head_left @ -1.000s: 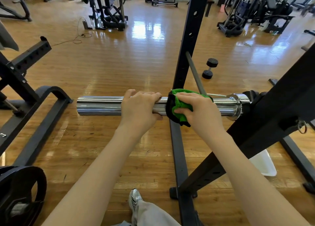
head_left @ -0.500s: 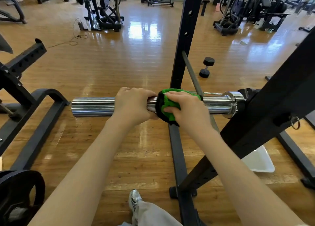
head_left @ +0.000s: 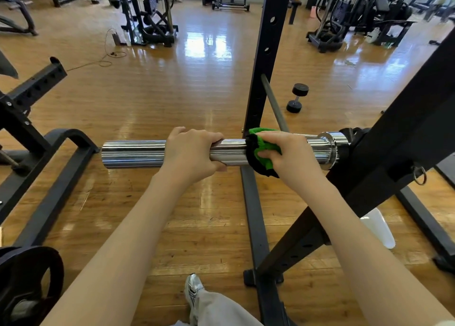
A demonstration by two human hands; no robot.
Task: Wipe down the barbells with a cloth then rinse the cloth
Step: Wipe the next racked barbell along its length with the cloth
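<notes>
A chrome barbell sleeve point(head_left: 133, 154) runs level across the middle of the view, its right end seated in a black rack. My left hand point(head_left: 190, 153) grips the sleeve from above, near its middle. Just to the right, my right hand point(head_left: 289, 154) holds a green and black cloth point(head_left: 261, 153) wrapped around the sleeve, close to the collar point(head_left: 330, 151). The two hands sit a short gap apart.
A black rack upright point(head_left: 264, 62) rises behind the sleeve and a slanted rack beam point(head_left: 394, 158) crosses at right. A white basin point(head_left: 379, 229) lies on the wooden floor under that beam. A small dumbbell point(head_left: 296, 98) lies beyond. A weight plate point(head_left: 29, 284) sits at lower left.
My right hand slid the cloth left toward the left hand, then back right toward the collar. My left hand kept its grip on the sleeve.
</notes>
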